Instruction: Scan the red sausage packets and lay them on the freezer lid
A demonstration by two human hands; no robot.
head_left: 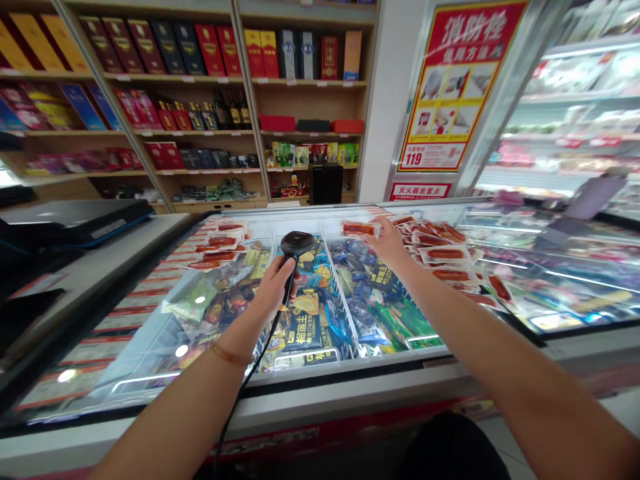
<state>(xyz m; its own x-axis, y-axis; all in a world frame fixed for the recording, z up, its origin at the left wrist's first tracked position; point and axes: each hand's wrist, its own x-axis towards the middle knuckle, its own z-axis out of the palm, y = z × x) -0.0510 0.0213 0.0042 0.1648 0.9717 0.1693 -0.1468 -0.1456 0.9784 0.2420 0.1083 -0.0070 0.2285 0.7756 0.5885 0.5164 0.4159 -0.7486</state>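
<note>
My left hand (pixel 280 283) is wrapped round the handle of a black barcode scanner (pixel 297 243), whose cable runs down past my forearm. Between the fingers and thumb of my right hand (pixel 387 241) is a clear vacuum pack of reddish-brown sausage (pixel 359 229), raised over the glass top of the chest freezer. A pile of similar sausage packs (pixel 447 254) lies on the glass to the right of that hand. More packs rest in a smaller group (pixel 220 245) on the left part of the glass.
Under the glass, wire dividers separate frozen packages (pixel 305 320). A black device (pixel 80 223) stands on the left counter. Shelves of boxed goods (pixel 200 50) line the back wall. A purple bottle (pixel 597 193) stands at the right, near a lit display case (pixel 575 120).
</note>
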